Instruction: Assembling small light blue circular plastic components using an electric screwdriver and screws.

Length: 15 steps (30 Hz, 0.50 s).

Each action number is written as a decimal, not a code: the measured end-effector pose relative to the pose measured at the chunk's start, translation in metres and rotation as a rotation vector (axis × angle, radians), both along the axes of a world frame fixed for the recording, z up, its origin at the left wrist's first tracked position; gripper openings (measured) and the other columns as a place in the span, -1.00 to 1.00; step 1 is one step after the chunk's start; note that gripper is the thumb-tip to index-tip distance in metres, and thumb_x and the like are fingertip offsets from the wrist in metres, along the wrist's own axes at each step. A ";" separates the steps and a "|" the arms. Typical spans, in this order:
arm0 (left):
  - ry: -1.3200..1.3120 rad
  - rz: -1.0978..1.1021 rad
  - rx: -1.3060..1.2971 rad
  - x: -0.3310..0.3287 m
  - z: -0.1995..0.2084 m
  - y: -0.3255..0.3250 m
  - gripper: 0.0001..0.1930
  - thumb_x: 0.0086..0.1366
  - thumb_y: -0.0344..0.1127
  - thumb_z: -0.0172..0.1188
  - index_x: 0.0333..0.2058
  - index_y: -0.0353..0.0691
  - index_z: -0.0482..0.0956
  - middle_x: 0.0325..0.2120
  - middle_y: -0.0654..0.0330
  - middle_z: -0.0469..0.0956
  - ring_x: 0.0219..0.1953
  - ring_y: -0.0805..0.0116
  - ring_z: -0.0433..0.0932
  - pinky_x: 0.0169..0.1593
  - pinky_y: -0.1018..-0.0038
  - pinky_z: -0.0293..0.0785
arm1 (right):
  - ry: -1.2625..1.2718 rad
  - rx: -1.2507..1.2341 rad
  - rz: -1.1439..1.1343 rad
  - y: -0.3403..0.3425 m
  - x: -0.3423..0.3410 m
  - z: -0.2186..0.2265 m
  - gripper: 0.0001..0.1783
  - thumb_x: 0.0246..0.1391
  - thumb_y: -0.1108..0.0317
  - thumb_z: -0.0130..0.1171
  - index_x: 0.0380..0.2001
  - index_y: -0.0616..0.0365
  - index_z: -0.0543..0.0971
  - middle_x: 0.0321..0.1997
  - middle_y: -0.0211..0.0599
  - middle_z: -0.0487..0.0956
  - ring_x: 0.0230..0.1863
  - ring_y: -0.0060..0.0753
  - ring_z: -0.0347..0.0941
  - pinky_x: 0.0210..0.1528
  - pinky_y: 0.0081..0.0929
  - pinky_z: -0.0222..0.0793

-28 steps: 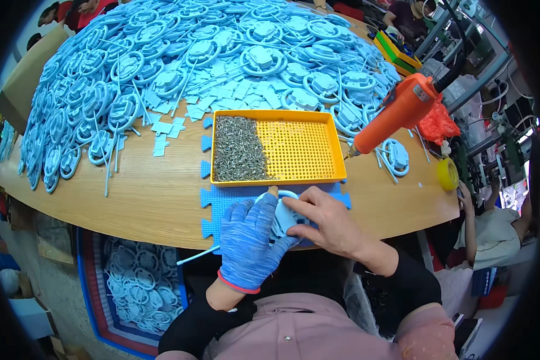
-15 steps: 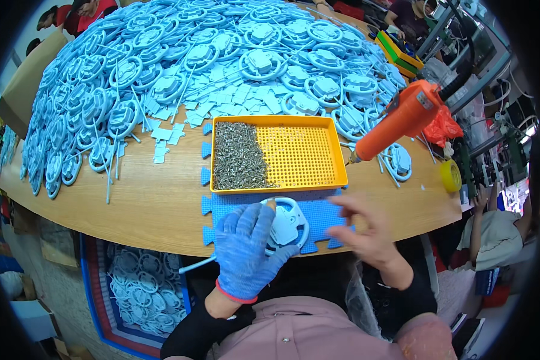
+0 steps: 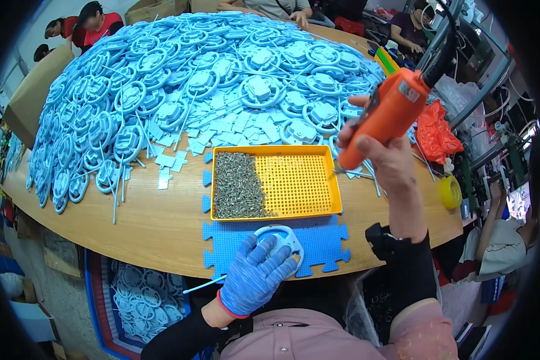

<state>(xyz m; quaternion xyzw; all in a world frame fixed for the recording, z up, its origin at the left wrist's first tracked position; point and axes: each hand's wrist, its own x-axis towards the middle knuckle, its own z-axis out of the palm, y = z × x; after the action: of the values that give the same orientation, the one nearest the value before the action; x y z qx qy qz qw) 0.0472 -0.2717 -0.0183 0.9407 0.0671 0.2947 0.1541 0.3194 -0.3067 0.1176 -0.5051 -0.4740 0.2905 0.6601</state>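
Note:
My left hand point(image 3: 253, 277), in a blue knit glove, holds a light-blue plastic wheel-shaped part point(image 3: 293, 239) down on the blue foam mat point(image 3: 327, 243). The fingers lie across its middle and hide much of it; a thin rod sticks out to the left. My bare right hand point(image 3: 391, 162) is wrapped around an orange electric screwdriver point(image 3: 396, 102), whose tip hangs by the right rim of the yellow tray point(image 3: 336, 207). Small metal screws point(image 3: 237, 186) fill the tray's left part; its right part shows a perforated grid.
A big heap of similar light-blue parts point(image 3: 180, 78) covers the far table, with small flat light-blue squares point(image 3: 240, 123) before it. A blue-edged bin point(image 3: 96, 312) of parts stands below left. Yellow tape point(image 3: 450, 192) and a red plastic bag point(image 3: 435, 132) lie at right. Other people sit around.
My right hand has risen from beside the mat and taken hold of the hanging screwdriver. The left hand stays on the wheel-shaped part. The whole view has shifted, so the table appears lower.

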 end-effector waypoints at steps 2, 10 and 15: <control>-0.006 -0.009 -0.048 0.004 0.005 0.001 -0.63 0.04 -0.35 0.27 -0.11 0.00 0.57 -0.13 0.21 0.60 -0.05 0.07 0.50 0.16 0.00 0.30 | -0.011 -0.002 0.007 0.020 -0.004 -0.002 -0.46 0.00 0.43 0.34 0.05 0.25 0.39 -0.27 -0.37 0.56 -0.20 -0.51 0.53 -0.09 -0.49 0.43; -0.036 -0.077 -0.120 0.016 0.001 0.007 -0.57 0.05 -0.36 0.31 -0.05 -0.06 0.52 -0.16 0.11 0.56 -0.06 0.03 0.52 0.07 0.06 0.44 | 0.280 0.254 -0.209 0.072 0.002 -0.060 -0.68 0.05 0.27 0.33 -0.24 0.11 0.41 -0.42 -0.36 0.47 -0.48 -0.49 0.42 -0.36 -0.44 0.38; -0.035 -0.061 -0.163 0.013 -0.001 0.008 -0.55 0.05 -0.37 0.33 -0.04 -0.08 0.49 -0.16 0.10 0.56 -0.06 0.03 0.52 0.05 0.07 0.45 | 0.282 0.223 -0.262 0.078 0.005 -0.071 -0.68 0.05 0.15 0.35 -0.37 0.11 0.45 -0.57 -0.41 0.46 -0.53 -0.49 0.39 -0.41 -0.45 0.35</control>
<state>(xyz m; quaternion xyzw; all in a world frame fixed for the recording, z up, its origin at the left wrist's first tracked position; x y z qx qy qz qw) 0.0604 -0.2636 -0.0197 0.9212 0.0596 0.3000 0.2404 0.3247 -0.2284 0.0470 -0.4407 -0.3365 0.2158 0.8037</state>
